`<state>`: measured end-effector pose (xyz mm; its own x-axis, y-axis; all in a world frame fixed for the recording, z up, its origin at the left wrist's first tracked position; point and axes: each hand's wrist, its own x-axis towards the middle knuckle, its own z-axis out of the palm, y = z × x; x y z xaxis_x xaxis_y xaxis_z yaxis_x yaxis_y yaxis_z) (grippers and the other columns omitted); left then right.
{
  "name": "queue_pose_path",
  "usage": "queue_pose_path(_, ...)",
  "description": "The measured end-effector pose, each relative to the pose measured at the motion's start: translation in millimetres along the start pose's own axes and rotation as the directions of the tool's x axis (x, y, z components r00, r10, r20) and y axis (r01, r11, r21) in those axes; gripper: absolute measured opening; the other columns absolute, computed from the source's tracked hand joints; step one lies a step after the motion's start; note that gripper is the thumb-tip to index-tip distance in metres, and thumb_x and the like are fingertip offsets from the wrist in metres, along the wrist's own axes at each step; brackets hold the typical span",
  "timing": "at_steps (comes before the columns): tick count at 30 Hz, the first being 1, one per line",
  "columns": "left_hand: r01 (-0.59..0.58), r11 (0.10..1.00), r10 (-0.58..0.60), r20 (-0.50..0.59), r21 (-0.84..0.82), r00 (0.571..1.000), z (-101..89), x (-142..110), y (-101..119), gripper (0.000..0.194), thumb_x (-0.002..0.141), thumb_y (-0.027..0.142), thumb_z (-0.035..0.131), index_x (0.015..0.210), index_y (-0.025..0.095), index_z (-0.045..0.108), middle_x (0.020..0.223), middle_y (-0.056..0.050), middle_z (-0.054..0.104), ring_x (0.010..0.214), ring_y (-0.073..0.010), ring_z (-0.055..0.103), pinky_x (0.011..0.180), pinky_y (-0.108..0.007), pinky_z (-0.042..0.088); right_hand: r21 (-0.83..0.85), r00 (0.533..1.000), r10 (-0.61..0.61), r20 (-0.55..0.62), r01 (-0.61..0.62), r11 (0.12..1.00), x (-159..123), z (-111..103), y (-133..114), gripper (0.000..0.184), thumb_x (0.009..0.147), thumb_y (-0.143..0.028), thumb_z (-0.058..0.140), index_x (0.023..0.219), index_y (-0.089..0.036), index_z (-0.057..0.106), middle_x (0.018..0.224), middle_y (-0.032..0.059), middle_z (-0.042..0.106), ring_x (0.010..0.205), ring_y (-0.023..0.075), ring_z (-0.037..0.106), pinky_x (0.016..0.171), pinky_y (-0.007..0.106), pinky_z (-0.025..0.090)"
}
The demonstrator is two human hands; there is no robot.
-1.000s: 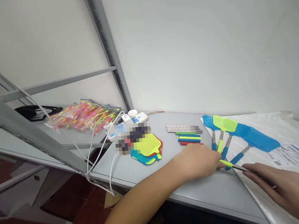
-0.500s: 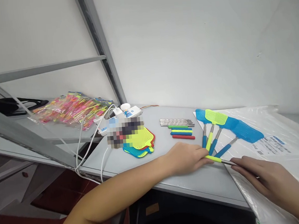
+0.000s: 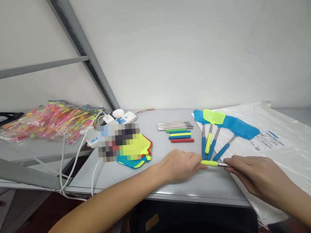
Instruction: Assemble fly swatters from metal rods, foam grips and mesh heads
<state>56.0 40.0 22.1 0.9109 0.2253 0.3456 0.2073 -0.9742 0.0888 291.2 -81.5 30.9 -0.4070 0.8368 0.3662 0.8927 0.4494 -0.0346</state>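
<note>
My left hand (image 3: 180,166) and my right hand (image 3: 253,171) hold a steel rod with a yellow-green foam grip (image 3: 209,163) between them, low over the table's front edge. The left fingertips are on the grip's far end, and the right fingers pinch the bare steel (image 3: 223,164). Just beyond lie several fly swatters on a plastic sheet (image 3: 295,155), with a blue head (image 3: 241,128) and a yellow-green head (image 3: 214,116). Several short foam grips (image 3: 180,136) and steel rods (image 3: 174,125) lie in rows to the left.
A stack of plastic swatter heads (image 3: 137,162) sits left of the rows, partly behind a pixelated patch. Further left are a power strip (image 3: 123,118), white cables, and a bag of colourful items (image 3: 50,121) on a metal shelf (image 3: 26,159). A white wall rises behind.
The view has turned, shifting everything left in the frame. My right hand has come closer to my left, leaving less bare rod showing between them.
</note>
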Motion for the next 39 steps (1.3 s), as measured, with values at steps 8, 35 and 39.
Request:
queue_pose_path(8,-0.026,0.994,0.027,0.0,0.103,1.0,2.6,2,2,0.04,0.103,0.041,0.027,0.084,0.017,0.052,0.069,0.0,0.064,0.053,-0.013,0.059,0.044,-0.026,0.029,0.056,1.0,-0.009,0.022,0.008,0.998,9,1,-9,0.013,0.099,-0.021,0.04,0.102,-0.021,0.053,0.076,-0.0008,0.063,0.058,0.0146,0.059,0.053,0.028,0.032)
queue_pose_path(35,0.318,0.915,-0.252,0.266,-0.247,0.931,-89.5,18,-13,0.022,0.094,0.036,0.05,0.088,0.022,0.066,0.079,0.001,0.066,0.068,-0.0157,0.058,0.057,-0.025,0.032,0.366,0.944,0.31,0.112,-0.33,0.871,36,-26,-7,0.022,0.098,-0.037,0.044,0.093,-0.025,0.063,0.079,-0.0008,0.068,0.067,0.0143,0.062,0.059,0.026,0.045)
queue_pose_path(39,0.376,0.851,-0.231,0.381,-0.366,0.895,-92.2,27,-11,0.027,0.092,0.039,0.051,0.079,0.02,0.065,0.066,0.003,0.057,0.057,-0.0126,0.05,0.051,-0.024,0.028,0.405,0.97,0.231,0.076,-0.242,0.882,36,-26,-12,0.021,0.098,-0.032,0.044,0.102,-0.024,0.062,0.088,0.0018,0.07,0.075,0.0158,0.064,0.065,0.027,0.046)
